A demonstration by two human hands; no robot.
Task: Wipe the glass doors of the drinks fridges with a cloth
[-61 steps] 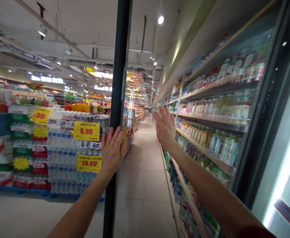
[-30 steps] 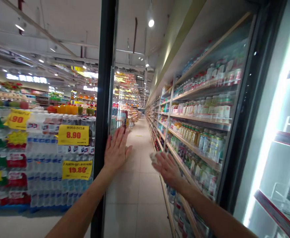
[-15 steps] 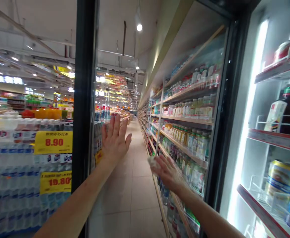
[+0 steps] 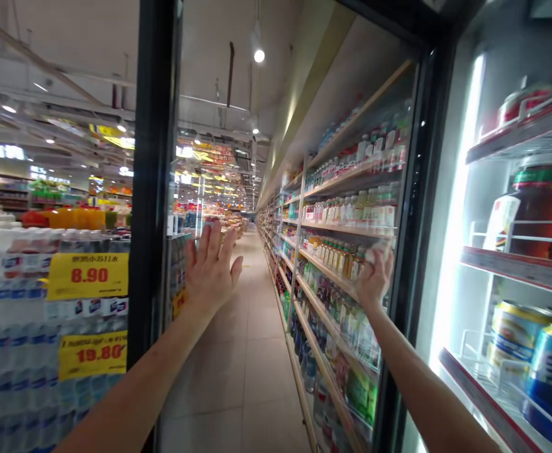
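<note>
In the head view a glass cooler door [image 4: 154, 189] with a black frame stands open in front of me. My left hand [image 4: 211, 267] lies flat against the glass near the frame's left upright, fingers spread, holding nothing. My right hand [image 4: 373, 280] is raised at the right side of the pane, its fingers bent round a small crumpled white cloth [image 4: 378, 253]. The cloth is at the glass; its exact material is hard to make out. Shelves of bottles [image 4: 346, 255] show in the pane behind both hands.
To the right is the lit cooler interior, with wire-fronted shelves [image 4: 516, 267], dark red bottles with green caps [image 4: 537, 207] and blue-and-gold cans [image 4: 516, 333]. Stacked water bottles [image 4: 16, 365] with yellow price signs [image 4: 88, 275] stand to the left. Tiled floor [image 4: 245, 377] shows through the pane.
My right hand has moved up and to the right across the glass with the cloth, its fingers now more bent. My left hand stays flat on the pane. The view has shifted slightly.
</note>
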